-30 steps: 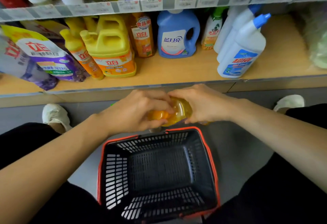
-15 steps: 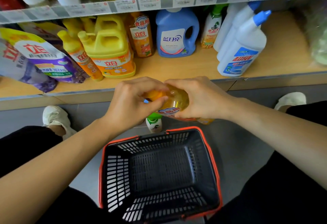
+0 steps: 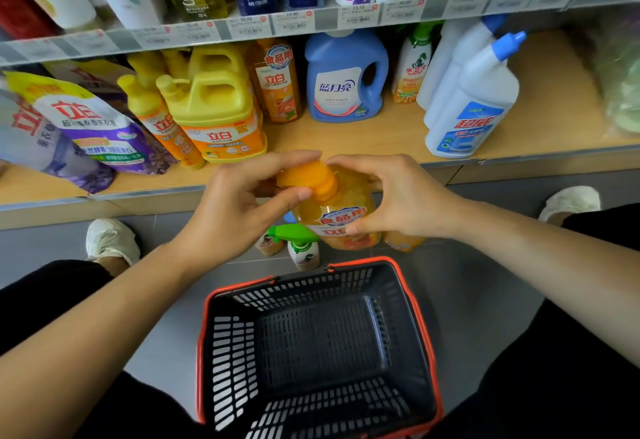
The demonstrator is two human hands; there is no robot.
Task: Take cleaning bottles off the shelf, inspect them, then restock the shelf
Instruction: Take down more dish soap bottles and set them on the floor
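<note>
I hold an orange dish-soap bottle (image 3: 341, 208) in front of the lower shelf (image 3: 381, 137), above the floor. My left hand (image 3: 239, 203) pinches its orange cap between thumb and fingers. My right hand (image 3: 398, 196) grips the bottle's body over the label. On the shelf stand yellow jugs (image 3: 214, 109), a matching orange bottle (image 3: 278, 85), a blue detergent jug (image 3: 344, 78), a spray bottle (image 3: 412, 68) and white toilet-cleaner bottles (image 3: 471, 102).
A black basket with a red rim (image 3: 313, 345) sits on the grey floor between my knees. A green-capped spray bottle (image 3: 301, 248) and other small bottles stand on the floor beyond it. Refill pouches (image 3: 90, 127) lean at shelf left. An upper shelf (image 3: 311, 19) carries more bottles.
Both hands have lifted the orange bottle up toward the shelf edge and tilted it more upright, so its cap and label show. The floor bottles under it have come into view.
</note>
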